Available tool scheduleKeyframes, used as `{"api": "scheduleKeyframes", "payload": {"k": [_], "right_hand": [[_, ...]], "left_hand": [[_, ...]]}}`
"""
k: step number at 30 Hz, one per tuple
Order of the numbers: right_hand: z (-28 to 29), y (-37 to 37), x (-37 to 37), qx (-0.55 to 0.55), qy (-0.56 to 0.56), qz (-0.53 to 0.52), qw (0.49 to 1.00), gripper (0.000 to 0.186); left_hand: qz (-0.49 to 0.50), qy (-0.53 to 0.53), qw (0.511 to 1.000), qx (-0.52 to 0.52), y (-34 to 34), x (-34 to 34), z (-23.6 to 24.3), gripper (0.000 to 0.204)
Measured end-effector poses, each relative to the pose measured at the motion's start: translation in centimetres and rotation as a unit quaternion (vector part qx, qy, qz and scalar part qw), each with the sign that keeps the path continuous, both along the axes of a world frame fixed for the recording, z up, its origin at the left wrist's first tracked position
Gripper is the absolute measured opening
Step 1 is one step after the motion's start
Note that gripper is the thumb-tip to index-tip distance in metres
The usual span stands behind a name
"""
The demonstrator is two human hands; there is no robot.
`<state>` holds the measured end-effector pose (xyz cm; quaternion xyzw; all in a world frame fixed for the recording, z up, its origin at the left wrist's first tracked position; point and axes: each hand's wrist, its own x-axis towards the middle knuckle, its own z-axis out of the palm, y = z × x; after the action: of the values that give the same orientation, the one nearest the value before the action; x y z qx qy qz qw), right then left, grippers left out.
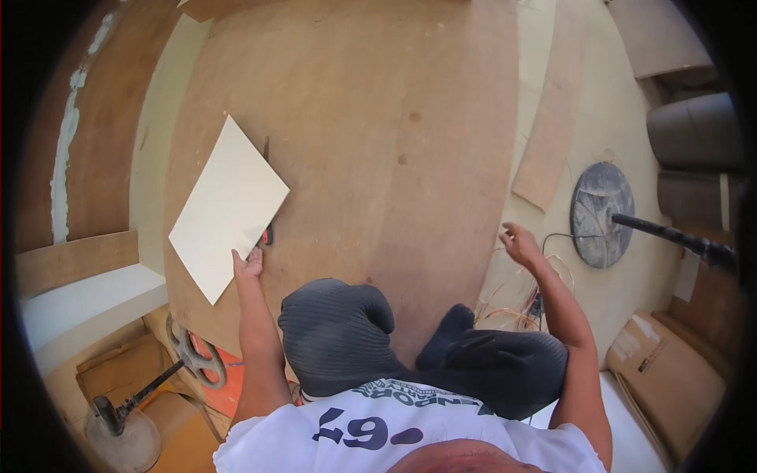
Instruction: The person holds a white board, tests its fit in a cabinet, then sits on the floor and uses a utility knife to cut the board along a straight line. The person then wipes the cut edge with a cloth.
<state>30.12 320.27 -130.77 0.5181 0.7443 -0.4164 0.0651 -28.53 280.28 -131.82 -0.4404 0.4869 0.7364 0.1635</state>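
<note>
A flat white panel (227,209) lies at a slant over the large brown wooden sheet (355,181) on the left. My left hand (248,266) grips its near right edge, the thumb on the top face and the other fingers along the side. Partly hidden under that panel is a tool with a red and black handle (268,235); a thin dark end sticks out farther up. Off the right edge of the brown sheet, my right hand (520,244) is raised with its fingers curled together. Whatever it may pinch is too small to make out.
Loose thin wires (512,315) lie by my right knee. Beyond them are a round dark base with a pole (602,214) and a narrow wooden strip (544,150). A cardboard box (670,386) stands at the lower right, a spoked grey wheel (193,351) at the lower left.
</note>
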Motion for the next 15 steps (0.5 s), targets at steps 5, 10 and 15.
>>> {"api": "scheduleKeyframes", "payload": {"k": [5, 10, 15], "right_hand": [[-1.5, -5.4, 3.4, -0.052, -0.071, 0.060, 0.994, 0.054], [-3.5, -8.0, 10.0, 0.013, -0.122, 0.154, 0.980, 0.059], [-3.0, -11.2, 7.8, 0.171, -0.150, 0.226, 0.947, 0.058]], "left_hand": [[-0.028, 0.078, 0.997, 0.000, 0.2, -2.7, 1.1, 0.055], [-0.100, 0.177, 0.979, -0.014, 1.4, -7.1, 4.4, 0.045], [-0.179, 0.280, 0.943, -0.026, 2.0, -8.6, 11.4, 0.035]]}}
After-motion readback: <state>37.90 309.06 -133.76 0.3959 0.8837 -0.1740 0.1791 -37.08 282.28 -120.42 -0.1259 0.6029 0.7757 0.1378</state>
